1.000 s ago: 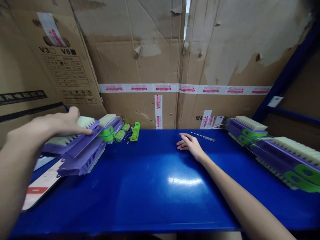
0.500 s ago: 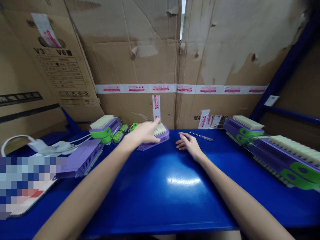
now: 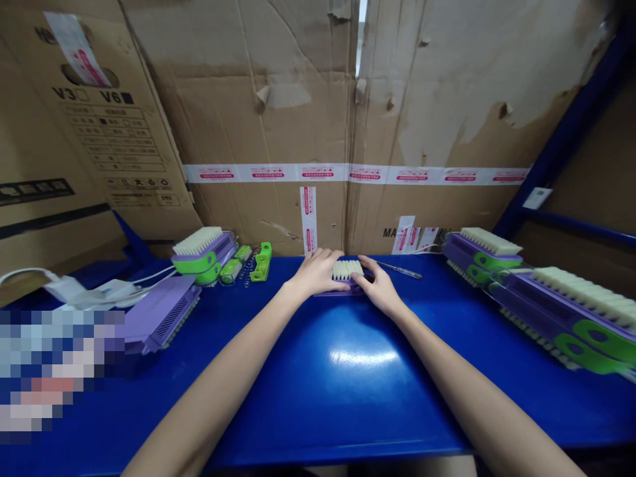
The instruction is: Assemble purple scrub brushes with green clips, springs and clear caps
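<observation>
A purple brush with pale bristles (image 3: 347,271) lies bristles-up on the blue table (image 3: 318,371), near its far edge at the middle. My left hand (image 3: 314,273) grips its left end, fingers curled over the bristles. My right hand (image 3: 378,285) holds its right end, fingers bent round the edge. Both forearms reach straight ahead from the near edge.
A purple and green brush (image 3: 201,252), green plastic clips (image 3: 262,261) and small springs sit at the far left. A flat purple part (image 3: 159,318) lies nearer. A screwdriver (image 3: 400,269) lies right of my hands. Several assembled brushes (image 3: 536,291) line the right side. Cardboard boxes (image 3: 308,119) stand behind.
My left hand carried the brush from the left pile to the table's middle. My right hand, resting open before, has closed on the brush's right end.
</observation>
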`<state>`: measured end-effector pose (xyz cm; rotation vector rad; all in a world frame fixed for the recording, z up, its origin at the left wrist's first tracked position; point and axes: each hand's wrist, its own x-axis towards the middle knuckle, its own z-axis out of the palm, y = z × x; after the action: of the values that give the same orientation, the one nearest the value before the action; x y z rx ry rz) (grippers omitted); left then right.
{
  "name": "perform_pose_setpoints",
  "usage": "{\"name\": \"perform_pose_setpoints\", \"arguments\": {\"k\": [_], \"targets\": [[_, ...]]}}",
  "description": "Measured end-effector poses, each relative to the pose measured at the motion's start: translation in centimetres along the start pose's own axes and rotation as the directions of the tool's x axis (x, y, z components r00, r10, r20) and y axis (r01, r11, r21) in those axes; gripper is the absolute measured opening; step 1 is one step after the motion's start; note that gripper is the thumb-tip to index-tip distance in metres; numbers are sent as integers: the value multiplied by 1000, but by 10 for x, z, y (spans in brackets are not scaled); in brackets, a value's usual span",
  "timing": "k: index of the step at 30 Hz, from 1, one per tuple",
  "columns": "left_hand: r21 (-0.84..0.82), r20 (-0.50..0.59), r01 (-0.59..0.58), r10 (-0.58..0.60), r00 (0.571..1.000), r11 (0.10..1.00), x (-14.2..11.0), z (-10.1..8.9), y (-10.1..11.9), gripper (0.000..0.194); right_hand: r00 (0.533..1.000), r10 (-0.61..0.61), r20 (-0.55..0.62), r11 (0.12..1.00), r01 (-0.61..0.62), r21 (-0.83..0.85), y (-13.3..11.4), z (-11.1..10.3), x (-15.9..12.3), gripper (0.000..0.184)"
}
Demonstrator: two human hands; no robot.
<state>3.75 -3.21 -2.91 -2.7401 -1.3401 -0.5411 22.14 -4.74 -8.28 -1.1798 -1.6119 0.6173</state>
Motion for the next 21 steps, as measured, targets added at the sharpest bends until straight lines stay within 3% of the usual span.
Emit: {"name": "perform_pose_setpoints", "arguments": {"k": [6,10,13,17,21], "targets": [[-54,-69,149,-153,986,987,-24,9,-25,83,1000,-25,-18,997,24,-73,5,0,2,55],[-260,-94,257,-289,953,931,-31,27,-35,84,1000,-22,-19,995,20,-100,9,1,3,55],[-350,-126,271,-332,935,897,-32,39,-35,80,999,-44,3,983,43,-179,9,0,2,57],[-259,-198,333,-388,900,906,-32,42,-33,76,989,-148,-6,930,137,-342,1,-5,0,57],[-246,-288,340,-403,868,908,-32,37,-36,53,956,-278,-90,872,212,-441,-7,-12,-1,45]]}}
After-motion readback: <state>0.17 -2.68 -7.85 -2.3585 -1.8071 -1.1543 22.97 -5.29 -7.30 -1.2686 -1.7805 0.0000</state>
